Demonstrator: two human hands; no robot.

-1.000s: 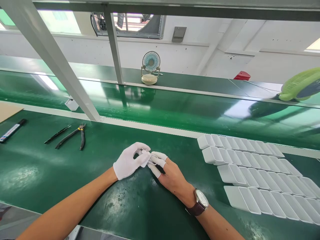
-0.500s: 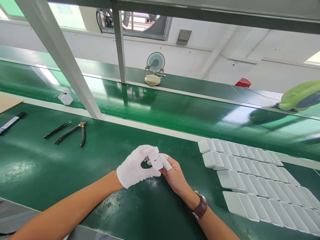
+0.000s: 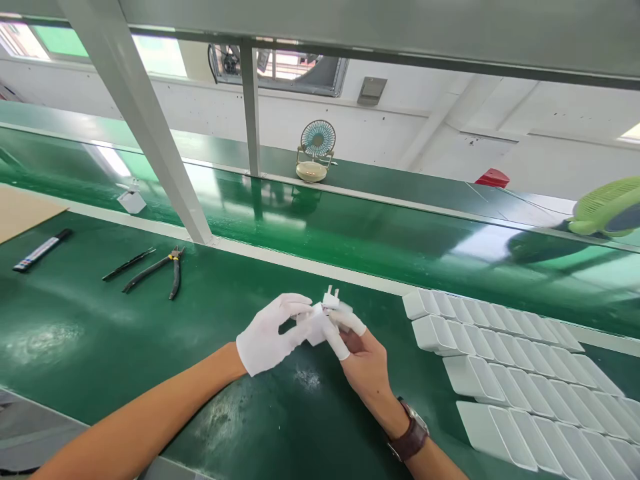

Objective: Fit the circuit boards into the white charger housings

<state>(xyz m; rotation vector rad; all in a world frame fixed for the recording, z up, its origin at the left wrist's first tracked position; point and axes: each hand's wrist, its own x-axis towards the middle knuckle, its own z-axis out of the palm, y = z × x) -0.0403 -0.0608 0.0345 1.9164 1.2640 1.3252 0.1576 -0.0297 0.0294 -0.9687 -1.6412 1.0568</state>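
Note:
In the middle of the view, a white plug adapter (image 3: 316,327) with two prongs pointing up and away is held above the green bench. My left hand (image 3: 273,335), in a white glove, pinches its left side between thumb and fingers. From the right, my right hand (image 3: 367,367) grips the prong side, white finger covers on thumb and fingers. Fingers hide much of the adapter, so I cannot tell whether the prong part is a separate piece. Right of the hands stand rows of white, box-shaped housings (image 3: 500,427).
Pliers (image 3: 175,267), thin black tweezers (image 3: 129,263) and a marker (image 3: 43,251) lie at left, near a tan board (image 3: 25,210). A slanted post (image 3: 145,127) rises behind them. Beyond the bench's white edge strip, a green belt carries a white piece (image 3: 131,201). A small fan (image 3: 315,150) stands farther back.
The adapter has been turned, so its prongs now show and its slotted face does not. My right hand has shifted its grip. The whole view has moved slightly.

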